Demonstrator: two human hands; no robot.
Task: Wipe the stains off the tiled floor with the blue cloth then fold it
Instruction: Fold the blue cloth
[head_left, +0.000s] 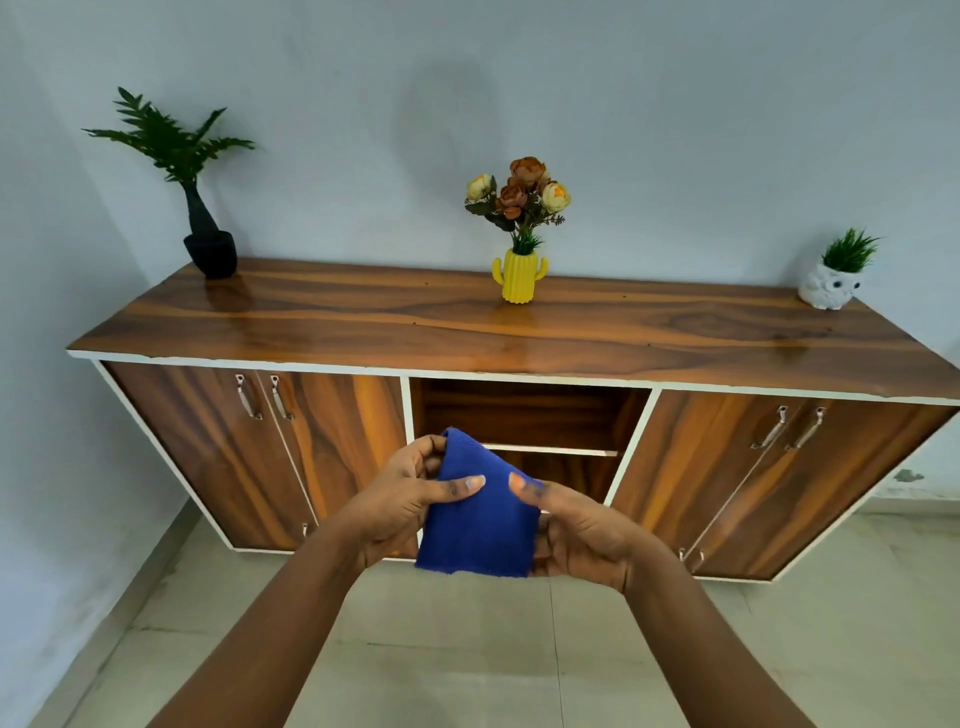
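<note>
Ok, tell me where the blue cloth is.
Low centre of the head view: the blue cloth is held between the left hand and right hand, before the cabinet's open shelf.

Deep blue cloth (475, 525) between the fingers (470, 484). Beyond the fingertips, brown-and-orange wood-grain cabinet (467, 327) edged in white, silver handles (248, 397). Farther up from the fingers, ribbed yellow cactus vase (519, 275) of orange and cream flowers (522, 189); black pot (212, 252), white owl pot (830, 287), pale blue wall (675, 130), beige tiles (457, 649).
</note>
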